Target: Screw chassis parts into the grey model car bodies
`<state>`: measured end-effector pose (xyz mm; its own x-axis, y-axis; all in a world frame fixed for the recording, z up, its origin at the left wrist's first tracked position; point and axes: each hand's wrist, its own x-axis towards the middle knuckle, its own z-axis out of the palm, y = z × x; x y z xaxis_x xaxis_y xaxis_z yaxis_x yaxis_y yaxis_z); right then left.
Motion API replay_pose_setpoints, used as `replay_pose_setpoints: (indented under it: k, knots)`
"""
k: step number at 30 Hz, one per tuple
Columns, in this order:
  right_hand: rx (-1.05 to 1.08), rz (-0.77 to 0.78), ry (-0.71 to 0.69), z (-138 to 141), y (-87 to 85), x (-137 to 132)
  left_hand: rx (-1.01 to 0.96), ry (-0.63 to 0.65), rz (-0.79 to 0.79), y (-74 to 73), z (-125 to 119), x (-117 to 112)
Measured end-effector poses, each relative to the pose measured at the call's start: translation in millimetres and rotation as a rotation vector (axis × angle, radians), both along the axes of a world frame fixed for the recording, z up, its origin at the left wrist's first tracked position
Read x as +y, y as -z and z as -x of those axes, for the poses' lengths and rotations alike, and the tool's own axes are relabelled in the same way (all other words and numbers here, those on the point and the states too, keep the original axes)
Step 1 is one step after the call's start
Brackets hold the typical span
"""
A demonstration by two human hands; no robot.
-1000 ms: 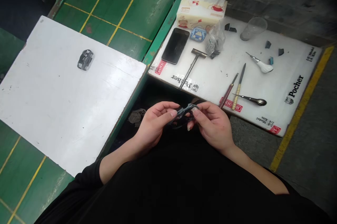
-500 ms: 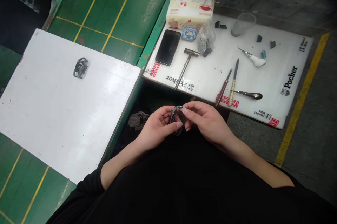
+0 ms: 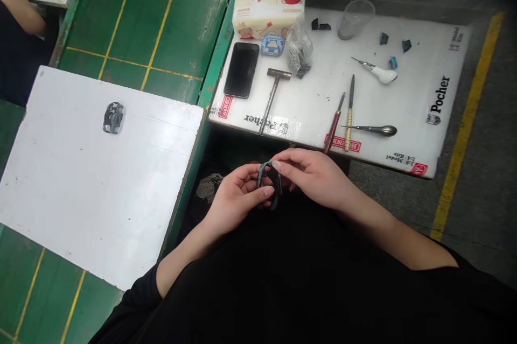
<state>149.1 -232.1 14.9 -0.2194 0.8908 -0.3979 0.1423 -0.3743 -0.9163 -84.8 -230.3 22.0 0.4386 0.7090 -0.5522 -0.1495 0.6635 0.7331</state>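
Item one: a dark loop (image 3: 265, 170), a small grey-black part of uncertain kind, held at mid-body between the two hands, just short of the near edge of the mat. Left hand (image 3: 238, 198): fingers curled narrowly around the lower side of the loop, thumb hidden behind it. Right hand (image 3: 311, 174): fingers extended over the top, fingertips pressed on the upper curve in a narrow pinch. The inside of the loop is partly hidden by the fingers. Bench surroundings: white board (image 3: 81, 188) to the left, its right edge just beside the left hand, with a dark model part (image 3: 113, 118) lying on it. White mat (image 3: 424, 50) ahead, its near edge just beyond the right hand's knuckles. On the mat: phone (image 3: 241, 70), tissue box (image 3: 269, 13), blue tin (image 3: 273, 43), plastic bag (image 3: 299, 50) of dark pieces, small hammer (image 3: 271, 99), plastic cup (image 3: 355, 18), awl (image 3: 383, 76), red-handled tool (image 3: 333, 131), wood-handled file (image 3: 349, 115) and metal scoop (image 3: 375, 130). The red-handled tool and file lie closest to the hands, though not touching. Open room: wide bare stretches of board left of the hands and of mat around the hammer. Below the hands, dark clothing fills the lower view. Co-worker's arm (image 3: 20, 13) at the upper left, well apart.
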Motion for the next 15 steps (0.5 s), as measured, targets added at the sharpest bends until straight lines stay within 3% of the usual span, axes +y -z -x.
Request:
replay_pose_setpoints:
  k: [15]
  knots:
    - [-0.013, -0.004, -0.05, -3.7, 5.5, 2.8, 0.015, 0.008, 0.004, -0.5, -1.4, 0.8]
